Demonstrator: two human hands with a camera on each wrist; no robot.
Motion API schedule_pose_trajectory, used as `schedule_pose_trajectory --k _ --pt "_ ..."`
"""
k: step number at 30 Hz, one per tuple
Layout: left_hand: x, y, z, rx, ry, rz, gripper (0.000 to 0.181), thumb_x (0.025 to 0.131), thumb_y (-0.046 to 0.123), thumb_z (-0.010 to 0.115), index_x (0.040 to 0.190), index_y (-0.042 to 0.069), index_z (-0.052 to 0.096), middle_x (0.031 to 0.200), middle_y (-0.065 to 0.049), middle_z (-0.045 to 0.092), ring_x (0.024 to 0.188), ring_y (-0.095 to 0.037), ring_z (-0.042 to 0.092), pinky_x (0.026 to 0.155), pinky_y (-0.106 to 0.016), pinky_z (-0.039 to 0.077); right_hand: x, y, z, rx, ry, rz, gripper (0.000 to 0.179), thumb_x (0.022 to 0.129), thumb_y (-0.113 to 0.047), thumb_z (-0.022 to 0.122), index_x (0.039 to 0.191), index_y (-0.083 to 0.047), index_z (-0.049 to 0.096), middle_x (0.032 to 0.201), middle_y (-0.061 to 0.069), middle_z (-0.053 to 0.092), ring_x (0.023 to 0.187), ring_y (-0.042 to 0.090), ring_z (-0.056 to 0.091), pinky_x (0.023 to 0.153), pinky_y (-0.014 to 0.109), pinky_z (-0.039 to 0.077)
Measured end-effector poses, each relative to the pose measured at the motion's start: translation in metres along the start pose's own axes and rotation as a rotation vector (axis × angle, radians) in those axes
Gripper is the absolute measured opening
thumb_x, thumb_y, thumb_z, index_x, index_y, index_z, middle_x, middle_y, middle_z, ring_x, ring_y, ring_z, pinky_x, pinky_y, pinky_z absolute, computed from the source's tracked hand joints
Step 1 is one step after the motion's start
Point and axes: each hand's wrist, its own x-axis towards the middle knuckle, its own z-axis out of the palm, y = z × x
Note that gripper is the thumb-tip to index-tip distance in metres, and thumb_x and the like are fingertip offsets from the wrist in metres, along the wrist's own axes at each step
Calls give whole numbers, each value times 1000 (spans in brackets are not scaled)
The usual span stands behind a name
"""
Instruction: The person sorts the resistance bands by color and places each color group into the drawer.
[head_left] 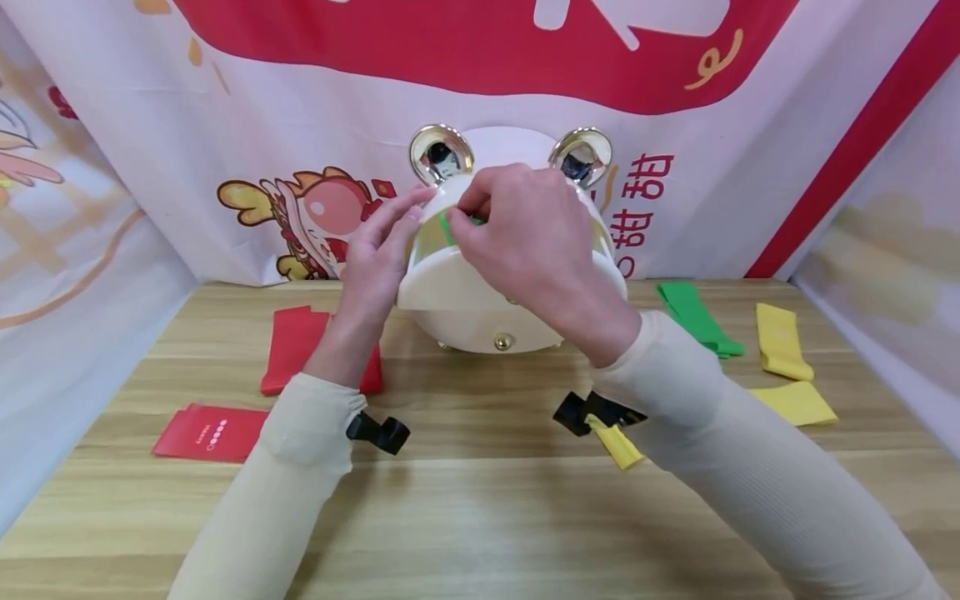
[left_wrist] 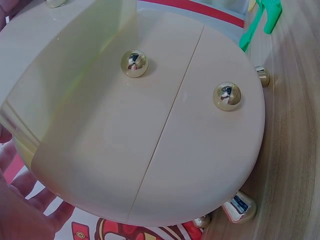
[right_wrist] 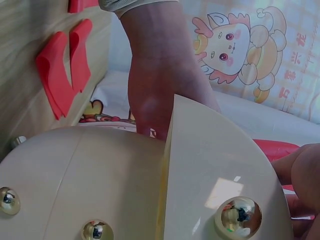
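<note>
1. White container (head_left: 480, 287) stands on the surface (head_left: 465, 517), straight ahead of me, gold knob (head_left: 503, 342) low on its front.
2. Right grip (head_left: 528, 242): over the container's top opening, fingers curled; I read it as pinching a green strip (head_left: 448, 230), only slivers visible past the fingers.
3. Key relation: green strip sits right at the right grip's fingertips, toward the opening's left part. Right grip is nearer; left grip (head_left: 375, 258) is just off to the strip's left. Strip's long axis: mostly hidden, I can't tell.
4. Left grip: released, fingers fairly straight, touching the container's left side, holding nothing I can see.
5. Also on the surface: red strips (head_left: 296, 346) off left; folded green band (head_left: 696, 317) and yellow strips (head_left: 782, 342) off right.
</note>
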Motion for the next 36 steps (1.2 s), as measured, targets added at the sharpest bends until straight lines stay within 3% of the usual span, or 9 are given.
schedule_pose_trajectory --k 16,25,36 --pt "-2 3 -3 11 4 -21 35 110 37 57 142 32 68 159 14 55 144 -12 49 119 -46 46 -3 1 -1 10 -7 -17 27 103 -34 67 114 -17 84 98 0 83 75 16 67 61 29 53" --pt "-1 2 -1 4 -2 -26 34 110 36 58 142 31 68 160 14 54 147 -10 48 121 -43 46 -6 5 -2 21 10 -50 28 103 -35 67 114 -16 84 100 1 84 76 15 69 61 27 53" --pt "-1 2 2 4 4 -30 34 109 36 58 141 32 69 158 15 55 146 -10 49 117 -40 50 -19 24 -11 119 61 -99 27 101 -34 70 112 -13 84 101 3 83 87 16 76 79 31 57"
